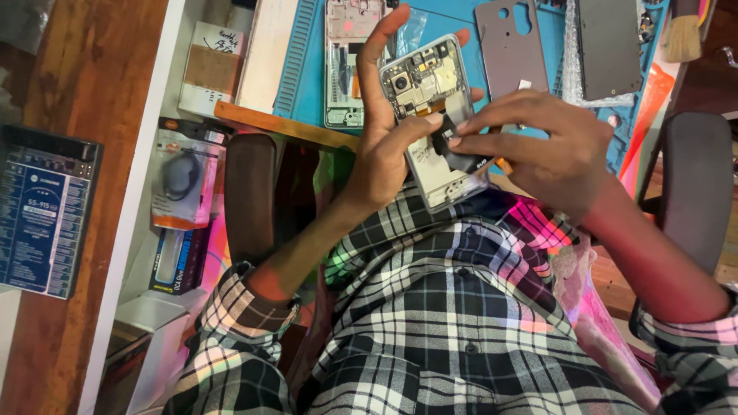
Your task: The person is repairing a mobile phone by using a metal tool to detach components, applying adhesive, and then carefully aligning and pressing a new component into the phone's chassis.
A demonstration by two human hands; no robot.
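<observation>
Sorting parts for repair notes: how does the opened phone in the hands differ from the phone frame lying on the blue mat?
The opened phone is held tilted in the left hand; the phone frame lies flat on the blue mat. The opened phone has the right hand on it; the phone frame is untouched. Both have exposed insides.

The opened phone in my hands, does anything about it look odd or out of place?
The opened phone has no back cover, so its circuit board is bare. The left hand holds it; the right hand pinches a black part lifted askew.
</observation>
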